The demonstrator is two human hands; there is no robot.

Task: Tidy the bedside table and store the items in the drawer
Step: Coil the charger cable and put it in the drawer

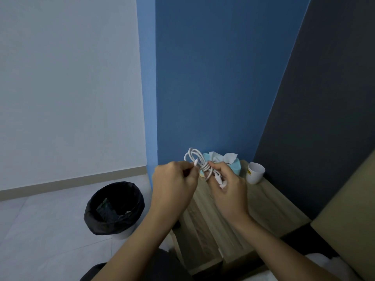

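Both hands hold a white charging cable [197, 159] above the wooden bedside table [269, 207]. The cable is coiled into loops with turns wound around its middle. My right hand [228, 183] grips the bundle and its white plug. My left hand [175, 184] pinches the cable's free end beside the loops. At the back of the table stand a light blue tissue box [235, 166] with white tissue sticking out and a white cup [255, 173] with a yellow label. The drawer front is not clearly visible.
A bin with a black liner [115, 207] stands on the pale tiled floor left of the table. Blue wall rises behind the table, a dark panel and a tan headboard [349, 230] on the right. White bedding shows at the bottom right.
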